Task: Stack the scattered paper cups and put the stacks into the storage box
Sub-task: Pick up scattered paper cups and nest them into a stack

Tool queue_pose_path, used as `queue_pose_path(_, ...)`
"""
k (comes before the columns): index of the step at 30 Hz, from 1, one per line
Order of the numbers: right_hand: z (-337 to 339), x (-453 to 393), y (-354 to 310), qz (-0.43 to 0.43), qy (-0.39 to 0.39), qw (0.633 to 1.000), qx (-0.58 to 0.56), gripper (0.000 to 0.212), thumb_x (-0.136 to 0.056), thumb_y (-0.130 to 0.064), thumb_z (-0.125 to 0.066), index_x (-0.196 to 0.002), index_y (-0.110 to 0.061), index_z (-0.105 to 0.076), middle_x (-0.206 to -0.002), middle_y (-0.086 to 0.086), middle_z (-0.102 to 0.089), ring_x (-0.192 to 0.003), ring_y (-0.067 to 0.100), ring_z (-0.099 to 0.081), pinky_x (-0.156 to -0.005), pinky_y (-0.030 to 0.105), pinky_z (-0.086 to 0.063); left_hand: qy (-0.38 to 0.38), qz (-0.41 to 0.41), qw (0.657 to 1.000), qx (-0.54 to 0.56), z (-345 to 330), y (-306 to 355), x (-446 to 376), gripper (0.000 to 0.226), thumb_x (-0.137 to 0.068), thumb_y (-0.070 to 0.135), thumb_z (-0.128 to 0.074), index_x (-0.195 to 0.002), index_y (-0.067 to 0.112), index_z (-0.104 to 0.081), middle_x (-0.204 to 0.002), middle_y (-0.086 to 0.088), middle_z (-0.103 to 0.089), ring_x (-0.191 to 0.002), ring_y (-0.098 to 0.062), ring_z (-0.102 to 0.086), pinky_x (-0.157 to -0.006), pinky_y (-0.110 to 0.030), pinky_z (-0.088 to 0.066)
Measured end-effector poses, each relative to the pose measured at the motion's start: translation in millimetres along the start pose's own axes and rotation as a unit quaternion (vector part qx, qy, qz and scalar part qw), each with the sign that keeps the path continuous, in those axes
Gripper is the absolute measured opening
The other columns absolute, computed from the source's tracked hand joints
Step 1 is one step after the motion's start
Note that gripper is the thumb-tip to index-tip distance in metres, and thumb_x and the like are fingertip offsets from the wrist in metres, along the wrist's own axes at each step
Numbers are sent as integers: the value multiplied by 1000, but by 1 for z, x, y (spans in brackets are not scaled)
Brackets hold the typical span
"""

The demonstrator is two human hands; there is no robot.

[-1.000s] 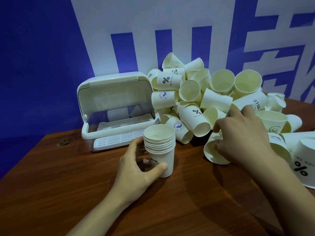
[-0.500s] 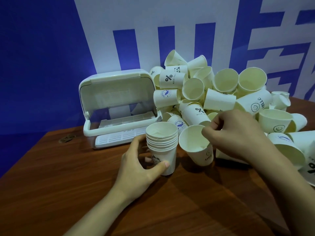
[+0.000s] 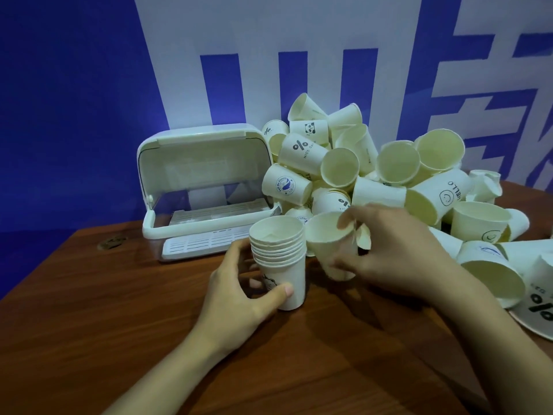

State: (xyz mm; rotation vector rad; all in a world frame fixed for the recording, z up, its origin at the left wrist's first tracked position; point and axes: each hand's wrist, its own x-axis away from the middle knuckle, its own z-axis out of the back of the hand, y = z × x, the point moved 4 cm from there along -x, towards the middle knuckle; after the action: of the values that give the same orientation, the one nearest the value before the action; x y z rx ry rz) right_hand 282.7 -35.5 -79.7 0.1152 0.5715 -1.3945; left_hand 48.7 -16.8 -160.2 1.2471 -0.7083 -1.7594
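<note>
Cups (image 3: 374, 175) are heaped loose on the wooden table (image 3: 119, 339) to the right of the open storage box (image 3: 206, 190), printed "NICE DAY", "HELLO" and "%"; the stack (image 3: 279, 259) is stood upright before the box, gripped low by the left hand (image 3: 239, 298), fingers curled round it; a single cup (image 3: 330, 244) has been brought closer, now just beside the stack, tilted, pinched at rim and wall by the right hand (image 3: 395, 253).

Percent-printed cup (image 3: 535, 310) cut by right edge; right hand's (image 3: 386, 253) motion blur
</note>
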Motion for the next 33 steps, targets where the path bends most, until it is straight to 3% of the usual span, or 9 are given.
queue_pose_path(3,22,4,0,16,197,970,-141,42,-70,-57,-74,-96,-26,-64,-86,-12,-61,-69,4,-50,-64,32,-41,-31,-2,999,-14,-5,3,2,71,-72,24,-91,-135,34,-59,-121,16,-74,-95,-7,-72,-81,-23,-57)
queue_pose_path(6,33,11,-13,21,267,935,-231,39,-73,-56,-73,-93,-24,-62,-71,-15,-54,-56,8,-43,-58,26,-34,-52,-5,998,-17,-7,6,2,72,-77,19,-93,-137,34,-57,-121,17,-74,-99,-6,-73,-84,-24,-59)
queue_pose_path(9,27,14,-31,43,232,930,-283,36,-77,-53,-71,-96,-24,-62,-67,-14,-53,-56,8,-47,-55,17,-32,-51,-5,998,-21,-8,4,1,70,-72,28,-90,-133,35,-58,-120,18,-75,-106,-7,-73,-88,-24,-59)
queue_pose_path(14,0,14,-46,66,139,969,-192,55,-71,-55,-66,-120,-34,-50,-79,-23,-54,-68,-13,-48,-60,18,-32,-43,-1,999,-14,-9,2,2,71,-70,35,-91,-133,34,-58,-121,13,-76,-112,-13,-73,-90,-28,-59)
queue_pose_path(17,-1,15,-42,52,157,960,-228,69,-71,-65,-66,-129,-35,-44,-77,-24,-49,-65,-10,-48,-59,17,-30,-41,2,999,-7,-9,1,1,70,-70,31,-90,-133,33,-58,-120,10,-76,-109,-17,-74,-89,-34,-60)
queue_pose_path(20,3,13,-35,26,199,941,-274,79,-68,-70,-66,-134,-35,-40,-92,-17,-59,-64,-2,-51,-62,21,-37,-46,2,999,-17,-9,1,0,70,-71,33,-89,-133,35,-58,-124,11,-75,-108,-16,-74,-92,-37,-61)
queue_pose_path(24,5,11,-33,22,214,933,-288,74,-70,-66,-69,-132,-34,-43,-101,-15,-62,-70,10,-57,-65,21,-45,-44,-2,999,-20,-8,2,1,72,-72,37,-88,-137,34,-56,-128,13,-73,-109,-12,-72,-93,-35,-60)
queue_pose_path(29,0,9,-30,45,177,955,-236,68,-74,-69,-61,-129,-29,-55,-110,-16,-62,-81,2,-54,-76,27,-49,-35,0,999,-27,-7,3,2,74,-72,41,-88,-137,32,-57,-127,14,-74,-116,-11,-71,-94,-34,-60)
queue_pose_path(33,1,3,-6,-20,62,997,-29,96,-69,-77,-48,-147,-23,-41,-135,0,-55,-120,25,-48,-100,43,-43,-9,-2,998,-58,-3,1,1,72,-74,28,-96,-135,33,-58,-122,18,-74,-110,-3,-70,-88,-18,-56)
